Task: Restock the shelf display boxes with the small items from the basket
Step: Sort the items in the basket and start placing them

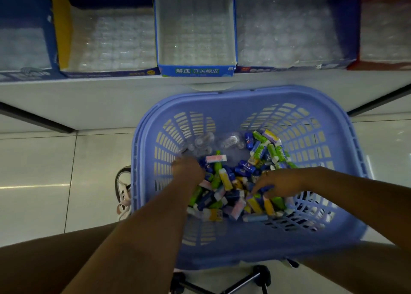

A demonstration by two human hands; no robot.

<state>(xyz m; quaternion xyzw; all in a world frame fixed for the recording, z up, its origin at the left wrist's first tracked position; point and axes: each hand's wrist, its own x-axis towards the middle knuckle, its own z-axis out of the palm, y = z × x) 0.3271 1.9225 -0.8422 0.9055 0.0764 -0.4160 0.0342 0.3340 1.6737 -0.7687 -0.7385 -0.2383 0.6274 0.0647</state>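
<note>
A lavender plastic basket (249, 97) stands in front of me below the shelf. In it lies a heap of small wrapped items (231, 182) in green, blue, yellow and pink, with a few clear capsules (204, 142) at the far side. My left hand (188, 170) is down in the left of the heap with its fingers curled under and out of sight. My right hand (280, 182) rests on the right of the heap, fingers spread and touching the items. On the shelf the blue display box (196, 71) straight ahead holds only a clear tray.
Wider display boxes (106, 73) (293, 67) with clear blister trays flank the blue one, and a red box (378, 65) is at far right. The white shelf edge (89, 93) runs across. A shoe (123, 193) and a black stand (258, 276) are on the tiled floor.
</note>
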